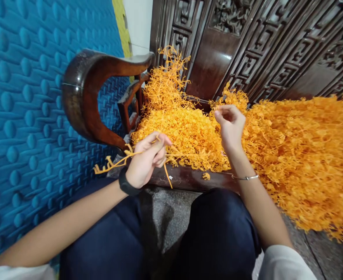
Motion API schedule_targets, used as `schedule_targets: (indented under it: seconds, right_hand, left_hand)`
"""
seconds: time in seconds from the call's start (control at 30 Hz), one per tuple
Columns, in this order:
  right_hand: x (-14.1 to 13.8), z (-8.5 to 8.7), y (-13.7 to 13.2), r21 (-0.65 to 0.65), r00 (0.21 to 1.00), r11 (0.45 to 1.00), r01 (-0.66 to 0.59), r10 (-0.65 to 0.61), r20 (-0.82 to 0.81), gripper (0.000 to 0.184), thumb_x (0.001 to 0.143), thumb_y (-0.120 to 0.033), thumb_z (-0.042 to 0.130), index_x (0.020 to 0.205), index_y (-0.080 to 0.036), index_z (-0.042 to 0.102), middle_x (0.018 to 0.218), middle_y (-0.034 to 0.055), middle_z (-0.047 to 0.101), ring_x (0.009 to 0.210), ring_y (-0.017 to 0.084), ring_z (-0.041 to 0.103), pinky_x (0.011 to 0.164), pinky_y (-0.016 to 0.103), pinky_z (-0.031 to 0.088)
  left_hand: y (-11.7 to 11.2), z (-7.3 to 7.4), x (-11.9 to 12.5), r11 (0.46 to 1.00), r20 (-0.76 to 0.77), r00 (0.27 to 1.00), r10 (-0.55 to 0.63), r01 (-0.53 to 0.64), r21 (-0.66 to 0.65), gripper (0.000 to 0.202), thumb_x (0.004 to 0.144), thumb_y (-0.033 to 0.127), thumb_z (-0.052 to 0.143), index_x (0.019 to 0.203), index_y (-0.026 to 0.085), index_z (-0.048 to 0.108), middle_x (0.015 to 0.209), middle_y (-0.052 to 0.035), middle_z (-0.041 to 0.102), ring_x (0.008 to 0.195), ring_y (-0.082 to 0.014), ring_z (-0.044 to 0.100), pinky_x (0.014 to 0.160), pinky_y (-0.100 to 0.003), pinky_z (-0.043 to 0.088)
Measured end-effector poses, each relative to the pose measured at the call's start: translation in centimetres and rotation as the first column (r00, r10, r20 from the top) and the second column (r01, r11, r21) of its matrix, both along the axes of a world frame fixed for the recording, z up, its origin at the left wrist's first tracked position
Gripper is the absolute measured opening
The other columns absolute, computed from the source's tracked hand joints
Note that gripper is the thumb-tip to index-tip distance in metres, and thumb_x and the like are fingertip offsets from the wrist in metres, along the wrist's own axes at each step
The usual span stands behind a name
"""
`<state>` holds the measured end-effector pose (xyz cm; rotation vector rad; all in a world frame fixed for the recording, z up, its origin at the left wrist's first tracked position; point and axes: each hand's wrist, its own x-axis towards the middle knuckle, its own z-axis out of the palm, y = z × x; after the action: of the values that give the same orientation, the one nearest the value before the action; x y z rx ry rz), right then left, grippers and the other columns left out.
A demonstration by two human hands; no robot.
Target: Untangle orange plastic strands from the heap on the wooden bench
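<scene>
My left hand (149, 157) is closed round a thin orange plastic-looking stem (114, 166). Short curled side shoots stick out from its left end, and a bare tip hangs below the fingers. Higher and to the right, my right hand (231, 122) makes a pinch with thumb and forefinger; what lies between the fingertips is too small to make out. Behind both hands is a heap of tangled orange pieces (183, 124) on the dark wooden seat (185, 178). One small curled orange piece (206, 176) lies by itself near the seat's front edge.
A larger orange pile (305, 155) spreads along the right side. To the left curves a dark wooden armrest (82, 93), with a blue textured foam mat (22, 116) beyond it. A carved wooden panel (212, 58) rises at the back. My knees (220, 225) are close below the seat edge.
</scene>
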<state>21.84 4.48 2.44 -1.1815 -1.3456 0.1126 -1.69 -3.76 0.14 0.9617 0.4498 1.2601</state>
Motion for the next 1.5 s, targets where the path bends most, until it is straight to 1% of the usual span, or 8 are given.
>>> schedule_targets:
  seconds: [0.23,0.5,0.67,0.77,0.9,1.03,1.13,1.5]
  right_hand:
    - [-0.1,-0.3,3.8,-0.146,0.986,0.987,0.067,-0.043,0.159,0.022,0.067,-0.015,0.061,0.088,-0.017,0.054,0.066,0.0012,0.06,0.063,0.015,0.056,0.067,0.033,0.045]
    - [0.7,-0.5,3.9,-0.214,0.842,0.943,0.254,-0.106,0.529,0.024,0.082,-0.032,0.052,0.083,-0.013,0.067,0.085,0.0123,0.064,0.083,0.024,0.054,0.082,0.041,0.039]
    - [0.8,-1.0,3.4,-0.151,0.793,0.937,0.315,-0.173,0.585,0.017,0.08,-0.027,0.055,0.081,-0.015,0.067,0.094,0.012,0.062,0.099,0.028,0.048,0.089,0.045,0.032]
    - [0.7,-1.3,3.4,-0.133,0.803,0.939,0.318,-0.191,0.565,0.017,0.08,-0.029,0.056,0.08,-0.016,0.066,0.094,0.0118,0.062,0.097,0.028,0.049,0.087,0.044,0.032]
    - [0.7,-1.4,3.3,-0.096,0.812,0.945,0.314,-0.215,0.542,0.026,0.085,-0.032,0.047,0.079,-0.016,0.066,0.093,0.0124,0.064,0.094,0.027,0.05,0.085,0.045,0.032]
    - [0.9,-1.4,3.2,-0.065,0.817,0.949,0.309,-0.23,0.529,0.021,0.082,-0.029,0.05,0.075,-0.017,0.065,0.089,0.0101,0.064,0.091,0.025,0.051,0.086,0.044,0.033]
    - [1.1,-1.7,3.3,-0.076,0.836,0.955,0.288,-0.212,0.505,0.012,0.077,-0.024,0.056,0.072,-0.016,0.064,0.085,0.0086,0.064,0.085,0.023,0.053,0.084,0.042,0.037]
    - [0.2,-1.1,2.2,-0.055,0.933,0.993,0.105,-0.079,0.35,0.013,0.073,-0.028,0.064,0.079,-0.017,0.059,0.087,0.0063,0.065,0.086,0.019,0.058,0.083,0.035,0.042]
  left_hand:
    - [1.1,0.5,-0.1,0.865,0.094,0.877,-0.47,0.48,-0.149,0.05,0.083,0.045,0.044,0.123,0.015,0.046,0.072,-0.0028,0.057,0.046,-0.0103,0.048,0.034,-0.018,0.034]
    - [1.1,1.0,-0.4,0.755,0.083,0.756,-0.649,0.654,-0.052,0.089,0.071,0.076,0.032,0.142,0.024,0.015,0.095,-0.0131,0.065,0.049,-0.0191,0.06,0.034,-0.026,0.042]
    - [0.4,0.7,-0.4,0.703,-0.185,0.711,-0.679,0.702,0.118,0.091,0.07,0.072,0.043,0.144,0.028,0.013,0.114,-0.0181,0.06,0.077,-0.0262,0.066,0.051,-0.032,0.051]
    - [-0.1,0.5,-0.4,0.649,-0.443,0.674,-0.591,0.723,0.236,0.082,0.074,0.06,0.053,0.143,0.031,0.02,0.13,-0.0165,0.05,0.099,-0.0272,0.061,0.072,-0.038,0.053]
    - [-1.0,0.7,-0.1,0.583,-0.769,0.608,-0.196,0.703,0.408,0.082,0.072,0.045,0.065,0.142,0.033,0.025,0.14,-0.0112,0.042,0.121,-0.0286,0.046,0.098,-0.045,0.039]
    - [-1.6,0.0,0.6,0.45,-0.867,0.469,0.169,0.746,0.491,0.087,0.066,0.053,0.067,0.141,0.031,0.029,0.15,-0.014,0.022,0.132,-0.0378,0.03,0.103,-0.054,0.028]
    - [-1.7,-1.0,1.0,0.334,-0.812,0.459,0.361,0.75,0.571,0.084,0.067,0.059,0.061,0.14,0.03,0.032,0.152,-0.0121,0.015,0.136,-0.0405,0.014,0.106,-0.059,0.017]
    - [-1.7,-1.7,1.2,0.217,-0.716,0.459,0.525,0.742,0.634,0.076,0.076,0.061,0.05,0.139,0.023,0.034,0.151,-0.0102,0.02,0.138,-0.034,0.013,0.11,-0.055,0.008]
